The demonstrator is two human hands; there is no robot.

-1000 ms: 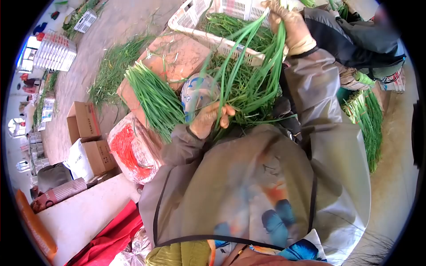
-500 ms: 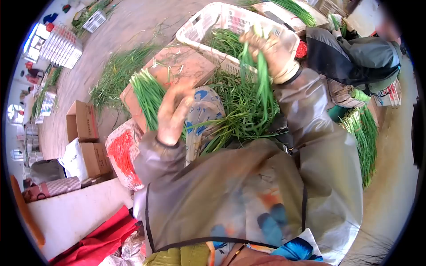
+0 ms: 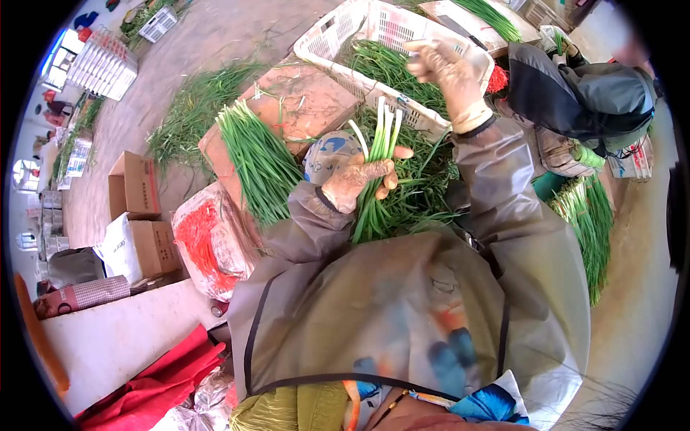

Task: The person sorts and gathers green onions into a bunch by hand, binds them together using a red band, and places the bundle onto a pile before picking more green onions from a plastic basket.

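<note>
My left hand [image 3: 365, 179], in a thin glove, is closed around a small bunch of chives [image 3: 382, 140], white ends up and green leaves hanging below. Up and to the right, over the crate, is my right hand [image 3: 445, 75], also gloved. Its fingers are bent and a little apart, with nothing visible between them. Loose chives [image 3: 420, 179] are heaped in front of my lap. To the left, a larger bundle of chives [image 3: 255, 161] lies on a reddish board [image 3: 309, 100], white ends pointing away from me.
A white plastic crate [image 3: 323, 44] holding greens stands ahead. Left are a bag of red ties [image 3: 205, 237] and cardboard boxes [image 3: 133, 187]. Cut greens [image 3: 194, 118] litter the floor. At right are another person [image 3: 575, 93] and a stack of chives [image 3: 589, 230].
The chives have passed from my right hand to my left. My left hand moved right, from beside the bundle to over my lap, and closed. My right hand stays above the crate.
</note>
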